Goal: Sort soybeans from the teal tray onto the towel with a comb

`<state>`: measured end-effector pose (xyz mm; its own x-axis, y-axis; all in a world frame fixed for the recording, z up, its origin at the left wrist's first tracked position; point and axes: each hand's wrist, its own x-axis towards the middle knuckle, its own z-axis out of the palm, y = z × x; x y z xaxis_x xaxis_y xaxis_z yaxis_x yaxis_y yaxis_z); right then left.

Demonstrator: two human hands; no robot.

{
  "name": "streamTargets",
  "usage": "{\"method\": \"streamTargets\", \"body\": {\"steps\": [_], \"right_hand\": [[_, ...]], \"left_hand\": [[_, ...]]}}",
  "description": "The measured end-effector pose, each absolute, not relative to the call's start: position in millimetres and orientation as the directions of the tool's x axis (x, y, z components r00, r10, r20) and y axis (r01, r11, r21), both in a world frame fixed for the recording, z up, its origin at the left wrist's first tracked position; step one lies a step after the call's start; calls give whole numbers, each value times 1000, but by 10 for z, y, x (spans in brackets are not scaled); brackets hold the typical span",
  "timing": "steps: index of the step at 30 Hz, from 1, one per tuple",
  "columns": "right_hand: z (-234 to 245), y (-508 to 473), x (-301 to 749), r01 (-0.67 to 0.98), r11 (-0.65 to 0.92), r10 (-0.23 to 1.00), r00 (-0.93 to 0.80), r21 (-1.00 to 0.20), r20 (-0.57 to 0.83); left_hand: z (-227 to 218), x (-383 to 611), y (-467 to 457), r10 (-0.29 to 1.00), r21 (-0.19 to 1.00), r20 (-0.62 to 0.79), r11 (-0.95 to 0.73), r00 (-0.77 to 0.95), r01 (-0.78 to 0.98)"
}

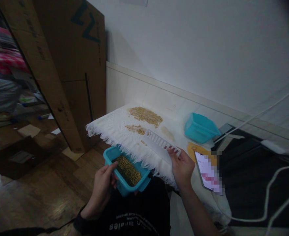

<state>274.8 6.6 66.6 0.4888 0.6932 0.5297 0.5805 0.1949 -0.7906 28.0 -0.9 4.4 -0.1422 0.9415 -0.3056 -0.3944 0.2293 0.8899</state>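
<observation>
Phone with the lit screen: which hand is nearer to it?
Right: the right hand is close beside the phone, holding a white slotted tool; the left hand is farther off, gripping the lower blue container.

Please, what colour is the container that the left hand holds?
The container is turquoise, best seen in the head view.

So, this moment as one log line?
left grip: turquoise rectangular plastic tub, yellow beans inside | right grip: flat white slotted plastic piece | white fringed cloth: loose beans

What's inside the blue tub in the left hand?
Small, round, yellowish grains lie in the blue tub held by the left hand. They hide the tub's floor beneath them, and the white cloth's fringe covers part of the far rim.
</observation>
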Motion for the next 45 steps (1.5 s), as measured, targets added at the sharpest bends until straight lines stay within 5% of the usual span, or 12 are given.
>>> {"method": "streamTargets", "body": {"steps": [27, 34, 45], "right_hand": [[649, -27, 2622, 388, 233, 778, 476, -892, 410], [696, 339, 2986, 538, 266, 610, 548, -800, 572], [713, 390, 2991, 578, 224, 655, 507, -785, 561]], "left_hand": [[85, 291, -19, 950, 898, -284, 216, -130, -383], [59, 283, -15, 954, 903, -270, 204, -130, -378], [79, 273, -18, 953, 900, -275, 208, -127, -384]]}}
